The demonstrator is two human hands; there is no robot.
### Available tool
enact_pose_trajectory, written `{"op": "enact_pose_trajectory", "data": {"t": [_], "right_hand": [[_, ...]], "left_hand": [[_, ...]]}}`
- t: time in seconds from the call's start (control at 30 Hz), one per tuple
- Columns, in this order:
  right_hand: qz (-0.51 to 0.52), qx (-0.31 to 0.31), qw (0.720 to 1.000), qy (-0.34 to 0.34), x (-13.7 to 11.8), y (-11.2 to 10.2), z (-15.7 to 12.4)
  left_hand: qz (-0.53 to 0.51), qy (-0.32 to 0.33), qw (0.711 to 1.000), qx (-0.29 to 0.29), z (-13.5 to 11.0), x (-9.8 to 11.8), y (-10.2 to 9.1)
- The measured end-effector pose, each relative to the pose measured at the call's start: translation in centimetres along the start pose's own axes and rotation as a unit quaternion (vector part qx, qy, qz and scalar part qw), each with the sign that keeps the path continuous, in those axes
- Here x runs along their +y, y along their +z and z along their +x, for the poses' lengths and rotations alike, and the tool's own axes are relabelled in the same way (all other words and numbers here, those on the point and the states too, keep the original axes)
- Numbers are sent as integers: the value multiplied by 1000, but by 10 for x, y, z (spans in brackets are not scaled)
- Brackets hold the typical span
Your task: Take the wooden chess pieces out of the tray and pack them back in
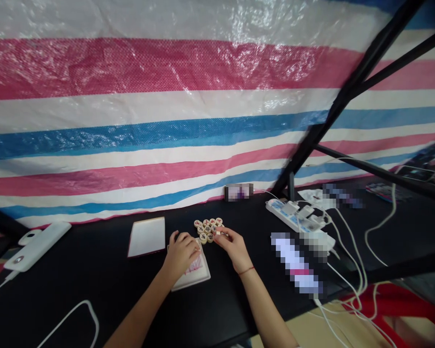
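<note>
Fingers (217, 236) of our right hand (234, 249) are pinching a small pale piece (218, 233) at the edge of a cluster of round wooden Chinese chess pieces (207, 230), while the fingers (193, 244) of our left hand (180, 256) are curling closed just beside that cluster.

A pink, blue and white striped tarpaulin (166, 96) is filling the upper part of the frame, and black metal bars (351, 92) are crossing it at upper right. Below it, a black counter (94, 299) is stretching across the lower part of the frame. Right of centre, a white power strip (281, 211) is taking several plugs, and white cables (348, 256) are trailing toward the lower right, where a red plastic seat (395, 307) is showing beyond the counter edge. At left, a white power bank (38, 246) is lying on the counter. Just left of our hands, a white card (147, 237) with a dark red edge is lying flat. Our left hand is resting on a white pad (197, 270) with a pink sketch, and the chess pieces are sitting in the middle of the frame, just above it. A red string (246, 271) is circling our right wrist.
</note>
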State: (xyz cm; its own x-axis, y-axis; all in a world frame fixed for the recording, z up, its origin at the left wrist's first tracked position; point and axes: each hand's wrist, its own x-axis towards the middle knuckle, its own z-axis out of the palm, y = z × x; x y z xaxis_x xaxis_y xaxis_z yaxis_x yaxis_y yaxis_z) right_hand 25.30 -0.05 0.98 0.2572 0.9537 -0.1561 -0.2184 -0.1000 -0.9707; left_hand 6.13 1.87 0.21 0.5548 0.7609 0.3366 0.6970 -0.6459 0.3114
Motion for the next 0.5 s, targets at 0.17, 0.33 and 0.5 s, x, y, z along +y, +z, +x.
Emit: {"op": "enact_pose_trajectory", "data": {"t": [0.17, 0.33, 0.5], "right_hand": [[-161, -65, 977, -127, 12, 12, -13], [-366, -97, 871, -313, 19, 28, -18], [-465, -135, 795, -365, 23, 34, -7]], "left_hand": [[37, 4, 999, -5, 1, -4, 3], [59, -25, 998, -28, 2, -8, 6], [89, -24, 991, -99, 0, -11, 5]]}}
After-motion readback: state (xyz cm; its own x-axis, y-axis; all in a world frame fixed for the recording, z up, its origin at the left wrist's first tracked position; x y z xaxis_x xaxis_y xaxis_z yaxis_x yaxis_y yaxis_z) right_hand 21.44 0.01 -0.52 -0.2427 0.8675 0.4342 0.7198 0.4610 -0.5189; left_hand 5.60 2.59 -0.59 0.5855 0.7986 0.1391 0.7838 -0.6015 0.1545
